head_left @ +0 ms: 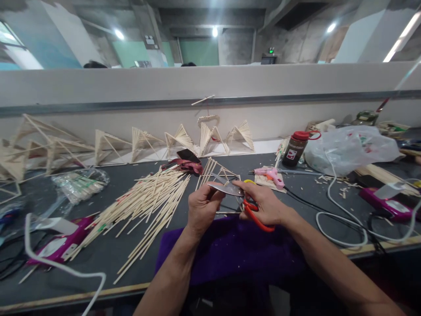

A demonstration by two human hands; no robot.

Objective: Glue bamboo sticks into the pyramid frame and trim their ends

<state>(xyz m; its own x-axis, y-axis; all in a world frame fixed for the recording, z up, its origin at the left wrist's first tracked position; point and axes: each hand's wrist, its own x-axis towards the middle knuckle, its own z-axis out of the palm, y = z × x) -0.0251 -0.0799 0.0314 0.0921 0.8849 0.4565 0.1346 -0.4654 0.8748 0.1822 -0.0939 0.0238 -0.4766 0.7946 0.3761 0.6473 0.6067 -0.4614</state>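
Near the table's front edge my right hand [263,202] is closed on scissors with red and yellow handles [256,216], their metal blades pointing left. The fingers of my left hand [203,206] are pressed together by the blade tips; whatever they pinch is too small to make out. Just behind both hands a small frame of wooden sticks [213,169] stands on the dark table. A purple cloth [230,254] lies below my hands. To the left is a large spread pile of thin wooden sticks [148,199].
A pink glue gun [269,175] rests right of my hands, with cables beyond. Further right are a brown bottle [294,151], a plastic bag [355,147] and a magenta device [388,204]. Fan-shaped stick models [179,139] line the back wall. Another magenta device [64,241] sits left.
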